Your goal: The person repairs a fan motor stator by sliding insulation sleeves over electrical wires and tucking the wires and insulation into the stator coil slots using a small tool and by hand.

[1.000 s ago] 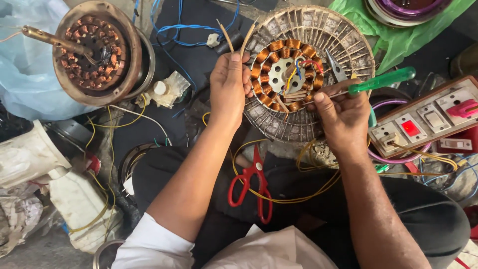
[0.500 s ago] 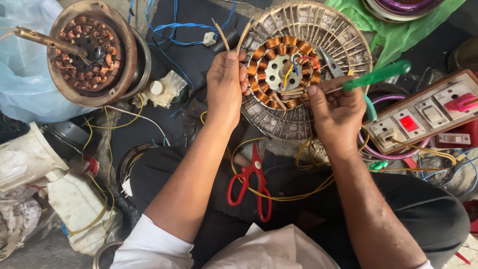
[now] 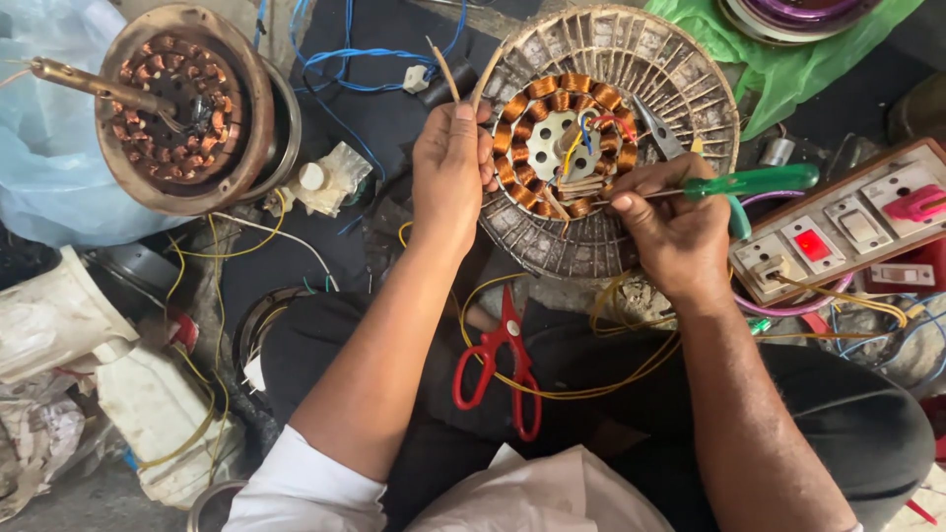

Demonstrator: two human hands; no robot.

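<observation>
A round fan motor stator (image 3: 611, 69) with a ring of copper coils (image 3: 522, 99) and coloured wires at its hub lies in front of me. My left hand (image 3: 451, 167) presses on its left edge, fingers on the coils, beside thin wooden sticks (image 3: 443, 67). My right hand (image 3: 675, 232) grips a green-handled screwdriver (image 3: 754, 182), whose tip rests at the lower coils. Grey pliers (image 3: 655, 128) lie on the stator's right side.
Red scissors (image 3: 498, 360) and yellow wire (image 3: 591, 379) lie on my lap. A second wound motor (image 3: 187, 108) with a shaft sits upper left. A switch board (image 3: 847, 227) stands at the right, green cloth (image 3: 788, 69) behind, white bags (image 3: 89, 374) at the left.
My right hand has shifted slightly left and the screwdriver now lies more level, its tip at the lower coils. My left hand stays on the stator's edge.
</observation>
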